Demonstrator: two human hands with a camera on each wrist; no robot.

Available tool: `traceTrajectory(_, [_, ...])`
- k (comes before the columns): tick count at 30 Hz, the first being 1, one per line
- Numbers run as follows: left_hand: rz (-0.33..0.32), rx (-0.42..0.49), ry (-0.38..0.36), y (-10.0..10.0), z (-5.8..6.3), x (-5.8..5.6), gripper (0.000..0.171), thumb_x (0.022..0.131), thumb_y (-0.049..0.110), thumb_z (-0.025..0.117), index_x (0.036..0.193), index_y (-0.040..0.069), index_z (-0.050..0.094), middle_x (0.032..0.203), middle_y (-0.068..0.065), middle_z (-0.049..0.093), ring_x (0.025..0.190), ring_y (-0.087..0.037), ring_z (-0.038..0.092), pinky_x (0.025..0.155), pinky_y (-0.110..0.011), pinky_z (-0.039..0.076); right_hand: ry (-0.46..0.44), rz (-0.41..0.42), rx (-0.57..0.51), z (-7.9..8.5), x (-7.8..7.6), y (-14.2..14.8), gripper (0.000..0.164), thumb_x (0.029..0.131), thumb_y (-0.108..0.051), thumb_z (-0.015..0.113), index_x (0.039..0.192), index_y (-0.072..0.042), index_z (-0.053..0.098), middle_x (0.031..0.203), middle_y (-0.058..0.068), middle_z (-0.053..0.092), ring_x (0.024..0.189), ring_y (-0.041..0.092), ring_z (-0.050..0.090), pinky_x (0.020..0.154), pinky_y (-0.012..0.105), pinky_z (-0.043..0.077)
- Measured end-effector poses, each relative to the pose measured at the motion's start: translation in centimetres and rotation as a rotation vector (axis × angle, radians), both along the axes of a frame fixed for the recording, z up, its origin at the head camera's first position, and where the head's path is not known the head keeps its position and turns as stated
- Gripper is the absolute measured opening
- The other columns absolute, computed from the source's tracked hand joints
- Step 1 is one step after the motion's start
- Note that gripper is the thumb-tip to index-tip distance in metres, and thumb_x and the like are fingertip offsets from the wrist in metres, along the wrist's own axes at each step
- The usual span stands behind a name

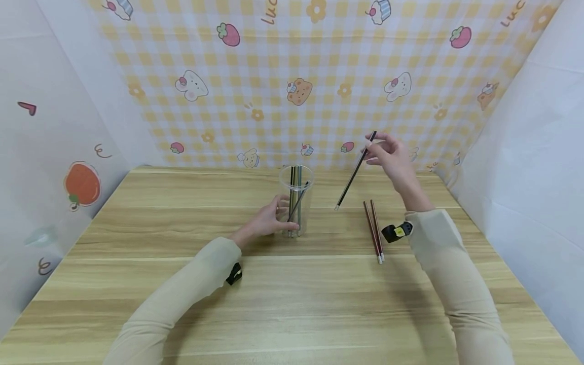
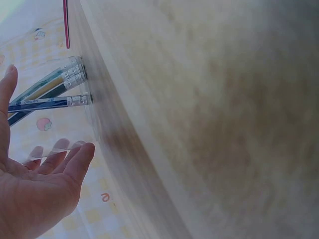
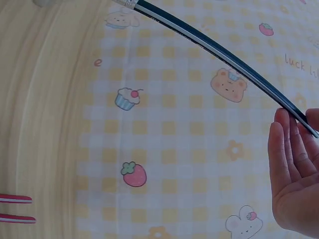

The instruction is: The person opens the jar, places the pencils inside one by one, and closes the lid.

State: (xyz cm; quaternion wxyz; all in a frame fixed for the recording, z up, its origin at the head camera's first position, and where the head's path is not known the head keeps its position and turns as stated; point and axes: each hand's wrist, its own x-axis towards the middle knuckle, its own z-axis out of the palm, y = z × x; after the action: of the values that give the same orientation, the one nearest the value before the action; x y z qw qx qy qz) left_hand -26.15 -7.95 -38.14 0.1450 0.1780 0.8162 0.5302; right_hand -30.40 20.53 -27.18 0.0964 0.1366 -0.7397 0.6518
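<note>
A clear cup (image 1: 306,210) stands upright near the back of the table, with several pencils (image 1: 299,177) in it; one leans across the others. My left hand (image 1: 268,220) holds the cup from its left side, thumb in front and fingers behind. In the left wrist view, the pencils' eraser ends (image 2: 77,99) point toward the cup's bottom. To the right of the cup, my right hand (image 1: 387,154) pinches a dark pencil (image 1: 353,176) near its upper end. That pencil slants in the air, its white eraser end down and to the left.
Two dark red pencils (image 1: 372,230) lie side by side on the wooden table (image 1: 292,304), below the right hand and near the right wrist's camera strap (image 1: 397,231). A yellow checked cloth (image 1: 274,66) hangs behind the table, and white sheets (image 1: 524,126) flank both sides.
</note>
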Motion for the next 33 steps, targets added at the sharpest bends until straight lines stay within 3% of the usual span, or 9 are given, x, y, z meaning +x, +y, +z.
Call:
traceTrajectory(6, [0.007,0.010,-0.001,-0.1,-1.5,-1.0,0.078,0.071,0.017,0.075,0.131,0.004,0.027,0.132,-0.025,0.033,0.121,-0.035,0.031,0.099,-0.043,0.027,0.048,0.007,-0.109,1.1,0.3,-0.1,0.014,0.085,-0.011,0.058,0.099,-0.007,0.059,0.081,0.008,0.062,0.070,0.017,0.058,0.064,0.022,0.051])
traceTrajectory(9, [0.020,0.006,0.005,-0.1,-2.7,-1.7,0.081,0.069,0.021,0.076,0.131,0.007,0.027,0.132,-0.023,0.034,0.121,-0.032,0.032,0.099,-0.041,0.026,0.074,-0.001,-0.177,1.7,0.4,-0.2,0.015,0.085,-0.008,0.059,0.099,-0.003,0.057,0.081,0.009,0.062,0.068,0.018,0.059,0.063,0.023,0.051])
traceTrajectory(12, [0.031,-0.011,0.022,0.0,-2.9,-1.8,0.079,0.068,0.023,0.076,0.130,0.009,0.029,0.131,-0.021,0.036,0.120,-0.031,0.034,0.099,-0.040,0.027,0.103,-0.017,-0.253,2.4,0.6,-0.4,0.018,0.084,-0.006,0.059,0.100,0.002,0.056,0.078,0.009,0.062,0.065,0.017,0.059,0.062,0.023,0.051])
traceTrajectory(17, [0.041,-0.017,0.031,0.0,-2.8,-1.7,0.078,0.068,0.024,0.077,0.129,0.010,0.029,0.130,-0.021,0.037,0.119,-0.030,0.036,0.099,-0.040,0.028,0.146,-0.027,-0.396,3.4,1.1,-0.8,0.015,0.082,-0.002,0.060,0.096,0.001,0.056,0.078,0.012,0.061,0.066,0.018,0.059,0.061,0.024,0.051])
traceTrajectory(25, [0.040,-0.017,0.034,0.0,-2.8,-1.7,0.078,0.069,0.022,0.076,0.129,0.009,0.029,0.130,-0.020,0.037,0.119,-0.030,0.036,0.099,-0.039,0.028,0.184,-0.040,-0.514,4.4,1.8,-1.6,0.016,0.080,-0.002,0.063,0.094,0.002,0.055,0.082,0.016,0.061,0.068,0.022,0.059,0.064,0.027,0.051])
traceTrajectory(29, [0.034,-0.012,0.026,-0.1,-2.4,-1.5,0.078,0.069,0.022,0.076,0.129,0.008,0.028,0.130,-0.022,0.037,0.119,-0.031,0.035,0.099,-0.040,0.028,0.179,-0.038,-0.493,4.3,2.2,-2.6,0.017,0.080,-0.004,0.064,0.093,0.002,0.055,0.083,0.016,0.061,0.070,0.023,0.059,0.065,0.028,0.051])
traceTrajectory(33, [0.016,-0.001,-0.001,0.0,-0.8,-0.5,0.076,0.071,0.016,0.074,0.130,0.004,0.028,0.130,-0.025,0.035,0.120,-0.034,0.033,0.099,-0.042,0.027,0.179,-0.027,-0.422,3.9,2.4,-3.8,0.016,0.081,-0.005,0.063,0.093,0.000,0.056,0.085,0.015,0.061,0.073,0.022,0.059,0.068,0.028,0.051])
